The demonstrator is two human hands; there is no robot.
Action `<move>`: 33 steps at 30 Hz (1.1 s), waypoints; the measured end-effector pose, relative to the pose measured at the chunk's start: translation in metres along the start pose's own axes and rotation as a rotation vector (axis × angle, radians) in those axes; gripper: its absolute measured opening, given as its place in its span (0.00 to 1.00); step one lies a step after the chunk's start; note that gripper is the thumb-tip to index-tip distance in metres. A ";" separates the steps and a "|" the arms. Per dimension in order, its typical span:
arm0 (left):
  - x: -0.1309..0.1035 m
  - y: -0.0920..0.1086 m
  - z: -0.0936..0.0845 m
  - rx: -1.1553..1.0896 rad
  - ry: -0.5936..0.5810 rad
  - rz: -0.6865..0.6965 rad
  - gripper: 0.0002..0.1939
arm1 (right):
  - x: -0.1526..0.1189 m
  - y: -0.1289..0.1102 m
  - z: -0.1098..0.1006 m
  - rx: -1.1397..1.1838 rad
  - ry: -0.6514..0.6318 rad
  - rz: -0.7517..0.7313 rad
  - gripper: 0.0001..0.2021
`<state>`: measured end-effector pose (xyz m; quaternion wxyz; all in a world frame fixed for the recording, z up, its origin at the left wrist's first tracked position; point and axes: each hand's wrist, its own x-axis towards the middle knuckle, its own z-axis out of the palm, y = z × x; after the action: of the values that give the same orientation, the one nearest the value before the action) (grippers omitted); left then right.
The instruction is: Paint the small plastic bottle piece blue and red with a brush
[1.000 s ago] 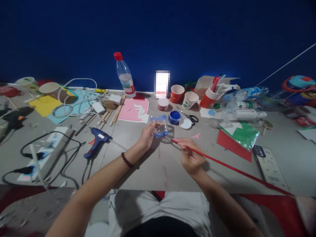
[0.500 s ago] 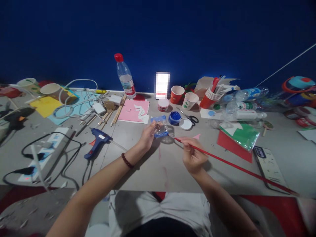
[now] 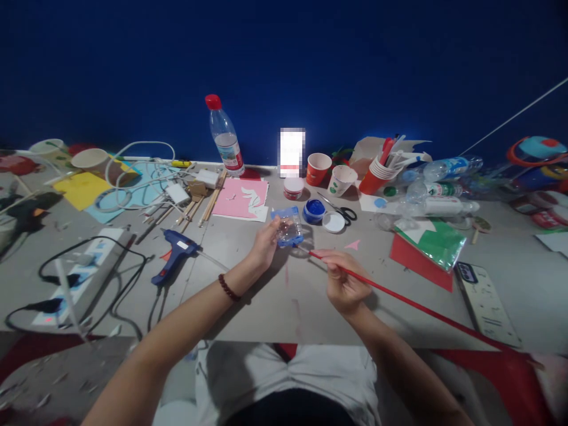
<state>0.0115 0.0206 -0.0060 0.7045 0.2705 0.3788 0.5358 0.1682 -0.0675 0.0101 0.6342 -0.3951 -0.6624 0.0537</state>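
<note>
Between the fingers of my left hand point(image 3: 266, 241) is a cut piece of clear plastic bottle point(image 3: 289, 228) with blue paint along its edges. My right hand point(image 3: 347, 279) pinches a long red paintbrush point(image 3: 399, 291), whose tip meets the near blue edge of the plastic piece. Just beyond them stands an uncapped jar of blue paint point(image 3: 314, 210). Its white lid point(image 3: 333, 222) lies beside it, next to black-handled scissors point(image 3: 348, 215). A small pink paper scrap point(image 3: 352, 244) rests past my right hand.
To the left lie a blue glue gun point(image 3: 177, 251) and a power strip point(image 3: 84, 275) with looping cords. A red-capped bottle point(image 3: 226, 139) and paper cups point(image 3: 319, 169) stand along the wall. Plastic bottles point(image 3: 444, 188) and a phone point(image 3: 487, 303) are on the right.
My right hand and the paintbrush have shifted slightly left, bringing the brush tip further left along the near edge of the plastic piece. My left hand has hardly moved.
</note>
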 end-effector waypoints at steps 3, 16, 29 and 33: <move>0.000 0.000 0.000 -0.002 0.017 -0.009 0.21 | 0.002 0.003 -0.003 -0.028 0.031 -0.010 0.08; -0.001 -0.001 -0.003 -0.003 0.001 0.005 0.19 | -0.002 0.006 0.001 -0.083 -0.035 -0.093 0.07; -0.002 -0.006 0.001 0.048 0.063 0.053 0.24 | -0.001 -0.004 0.013 -0.044 -0.138 -0.258 0.07; -0.003 -0.005 0.003 0.039 0.057 0.037 0.26 | -0.004 -0.005 0.013 -0.022 -0.149 -0.216 0.07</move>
<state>0.0165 0.0164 -0.0073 0.6779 0.2756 0.4039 0.5490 0.1537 -0.0677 0.0076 0.5809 -0.3232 -0.7470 0.0070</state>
